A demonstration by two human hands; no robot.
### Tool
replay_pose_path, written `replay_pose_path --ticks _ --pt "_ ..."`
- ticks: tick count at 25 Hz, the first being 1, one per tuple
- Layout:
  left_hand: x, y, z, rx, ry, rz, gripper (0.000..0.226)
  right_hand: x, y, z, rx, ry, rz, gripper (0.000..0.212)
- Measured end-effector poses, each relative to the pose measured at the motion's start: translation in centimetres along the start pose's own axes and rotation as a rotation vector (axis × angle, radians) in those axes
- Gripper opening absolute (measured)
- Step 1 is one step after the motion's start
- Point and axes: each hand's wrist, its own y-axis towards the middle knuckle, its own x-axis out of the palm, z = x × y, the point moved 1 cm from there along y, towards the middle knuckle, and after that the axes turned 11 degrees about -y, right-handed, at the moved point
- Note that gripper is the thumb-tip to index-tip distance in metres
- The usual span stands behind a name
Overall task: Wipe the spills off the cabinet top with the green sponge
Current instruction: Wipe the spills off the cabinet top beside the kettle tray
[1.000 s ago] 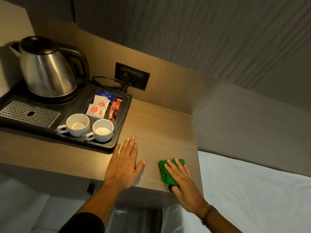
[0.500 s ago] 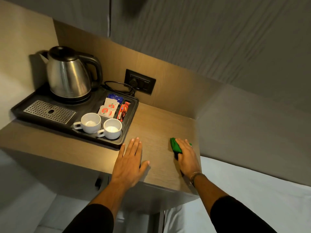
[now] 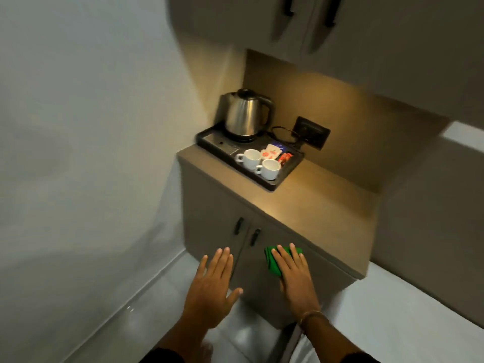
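Observation:
The wooden cabinet top [image 3: 322,205] lies well ahead of me, lit from above, with no hand on it. My right hand [image 3: 294,277] is held in the air in front of the cabinet doors, its fingers flat over the green sponge [image 3: 273,260], which shows under the fingertips. My left hand [image 3: 212,286] hovers beside it on the left, palm down, fingers spread, holding nothing. No spill can be made out on the top from here.
A black tray [image 3: 272,186] on the left part of the top carries a steel kettle [image 3: 245,113], two white cups [image 3: 269,169] and sachets. A wall socket [image 3: 311,132] sits behind. Two cabinet doors with dark handles [image 3: 238,226] face me. White bed [image 3: 408,318] lies right.
Both hands have come off the cabinet top and drawn back toward me. The view has pulled away, so the cabinet now looks far and small. The sponge stays under my right hand.

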Motion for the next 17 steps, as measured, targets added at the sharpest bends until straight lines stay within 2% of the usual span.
replay_pose_path --ticks 2,3,4,8,9,13,17 --pt "0.0 -7.8 -2.5 -0.129 0.015 0.045 0.087 1.2 -2.4 -5.9 -0.14 0.033 -0.059 0.08" --pt "-0.7 -13.8 -4.4 -0.264 0.028 0.062 0.088 1.8 -4.1 -11.2 -0.273 0.055 -0.092 0.079" --pt "-1.1 -17.4 -5.6 -0.348 0.043 0.082 0.088 2.5 -5.2 -14.6 -0.332 0.083 -0.123 0.077" --pt "-2.2 -21.9 -7.4 -0.452 0.035 0.076 0.087 3.7 -7.0 -19.5 -0.316 0.122 -0.15 0.074" --pt "-2.8 -24.5 -8.4 -0.511 0.047 0.092 0.086 3.6 -7.6 -22.5 -0.374 0.133 -0.166 0.074" --pt "-5.2 -39.0 -13.6 -0.8 0.098 0.218 0.086 4.1 -12.2 -38.4 -0.682 0.203 -0.187 0.07" --pt "-7.9 -50.4 -18.2 -1.003 0.052 0.207 0.086 4.8 -17.1 -52.2 -0.9 0.223 -0.186 0.074"
